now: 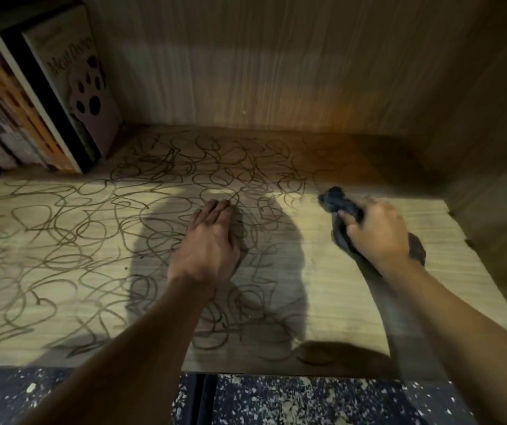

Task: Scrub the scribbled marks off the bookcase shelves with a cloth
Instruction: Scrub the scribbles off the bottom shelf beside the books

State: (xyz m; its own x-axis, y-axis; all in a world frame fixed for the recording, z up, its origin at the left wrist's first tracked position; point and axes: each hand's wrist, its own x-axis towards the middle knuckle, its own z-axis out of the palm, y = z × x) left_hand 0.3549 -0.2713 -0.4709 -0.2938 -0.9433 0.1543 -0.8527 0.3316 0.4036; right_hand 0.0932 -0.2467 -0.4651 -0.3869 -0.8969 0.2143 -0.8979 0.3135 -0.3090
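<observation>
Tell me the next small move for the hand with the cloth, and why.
Probably sweep the right hand, gripping the dark cloth, leftward onto the nearest scribbles. The shelf under and right of it looks bare of marks, while loops cover the rest. The left hand rests flat on the scribbles, bracing.

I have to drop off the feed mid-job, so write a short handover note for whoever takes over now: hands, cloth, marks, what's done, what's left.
Left hand: flat on the shelf, fingers straight, resting on the scribbles, holding nothing.
Right hand: grips the dark cloth, bunched, near the shelf's right end.
Done: the strip at the right end looks mostly free of marks.
Left: scribbles cover the middle and left of the shelf, back to the books standing in the rear left corner. Work leftward.
</observation>
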